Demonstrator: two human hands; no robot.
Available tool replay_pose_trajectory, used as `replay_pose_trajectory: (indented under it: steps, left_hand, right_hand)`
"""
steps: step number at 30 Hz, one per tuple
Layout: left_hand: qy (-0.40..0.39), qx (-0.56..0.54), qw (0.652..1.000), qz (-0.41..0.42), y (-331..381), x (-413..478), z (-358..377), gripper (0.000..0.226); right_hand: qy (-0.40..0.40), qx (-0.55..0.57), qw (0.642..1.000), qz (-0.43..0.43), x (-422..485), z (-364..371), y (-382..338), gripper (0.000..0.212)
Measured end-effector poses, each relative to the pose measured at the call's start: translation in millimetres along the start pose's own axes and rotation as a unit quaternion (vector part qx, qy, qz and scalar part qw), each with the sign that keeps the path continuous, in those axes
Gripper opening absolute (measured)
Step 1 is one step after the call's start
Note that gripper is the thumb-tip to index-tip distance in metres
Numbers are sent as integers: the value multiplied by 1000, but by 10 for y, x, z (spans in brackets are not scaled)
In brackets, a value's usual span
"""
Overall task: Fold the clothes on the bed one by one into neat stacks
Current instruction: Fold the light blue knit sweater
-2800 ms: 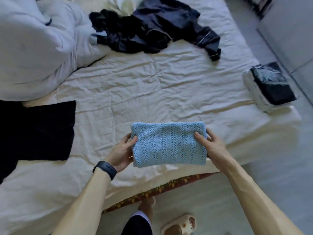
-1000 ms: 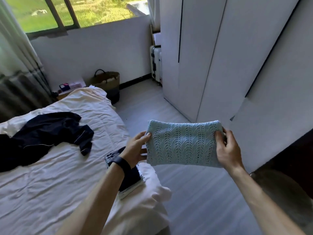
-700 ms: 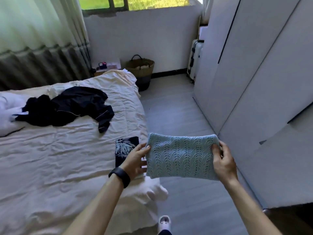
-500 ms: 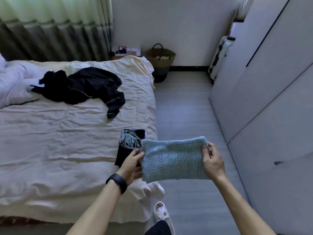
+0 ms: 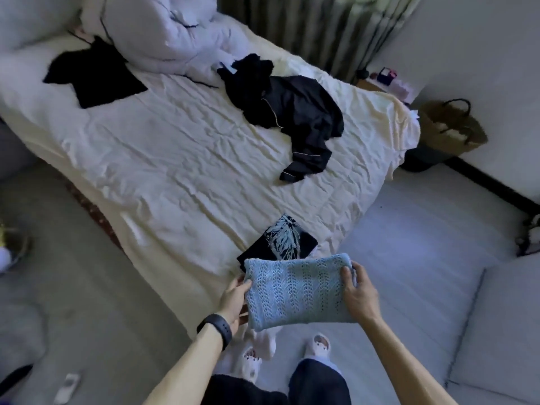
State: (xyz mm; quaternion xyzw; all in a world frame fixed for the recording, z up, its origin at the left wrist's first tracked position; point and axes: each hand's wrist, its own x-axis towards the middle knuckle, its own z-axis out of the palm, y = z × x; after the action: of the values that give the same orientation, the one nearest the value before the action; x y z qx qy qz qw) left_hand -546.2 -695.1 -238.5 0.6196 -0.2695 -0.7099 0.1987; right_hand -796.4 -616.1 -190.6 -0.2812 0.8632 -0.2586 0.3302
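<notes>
Head view, looking down at a bed corner. A folded light-blue openwork knitted garment [image 5: 298, 290] sits at lower centre of the frame, held flat between both hands. The left hand [image 5: 233, 299], with a black wristband [image 5: 217, 330] on its wrist, grips the left edge, thumb on top. The right hand [image 5: 361, 296] grips the right edge near the upper corner, thumb on top and fingers curled round the fabric.

The knit's upper edge overlaps, in the picture, a folded black garment with a pale printed pattern [image 5: 285, 241] that lies on the near corner of the bed with a creased cream sheet [image 5: 175, 159]; whether the two touch cannot be told. A loose heap of dark navy clothes with light piping [image 5: 286, 109] lies at upper centre of the frame, and a flat black garment [image 5: 93, 74] at upper left, beside a bunched white duvet [image 5: 163, 30]. A woven brown basket [image 5: 450, 127] stands on the floor at upper right. Two white slippers [image 5: 248, 361] appear at the bottom.
</notes>
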Motion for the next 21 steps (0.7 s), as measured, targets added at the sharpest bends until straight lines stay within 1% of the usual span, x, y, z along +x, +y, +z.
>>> replay_pose_trajectory:
  steps: [3, 8, 12, 16, 19, 20, 21]
  left_hand:
    - [68, -72, 995, -5, -87, 173, 134, 17]
    - [160, -166, 973, -14, -119, 497, 382, 12]
    - [232, -204, 951, -11, -208, 780, 554, 19]
    - [256, -228, 939, -2, -314, 1082, 682, 17]
    - [283, -228, 932, -6, -467, 1412, 718, 13]
    - [290, -218, 932, -8, -508, 1493, 717, 16]
    - [294, -206, 933, -13, -566, 1577, 700, 22]
  right_hand:
    - [-73, -46, 996, -36, 533, 53, -168, 44]
    - [-165, -88, 976, -110, 1390, 265, -452, 43]
    - [-206, -123, 960, -145, 1927, 484, -558, 44]
    - [-234, -166, 944, -163, 2328, 729, -614, 45]
    - [-253, -185, 937, -157, 2633, 1014, -538, 45]
    - [-254, -196, 935, -153, 2700, 1062, -516, 46]
    - [-258, -209, 932, -148, 2751, 1103, -501, 46]
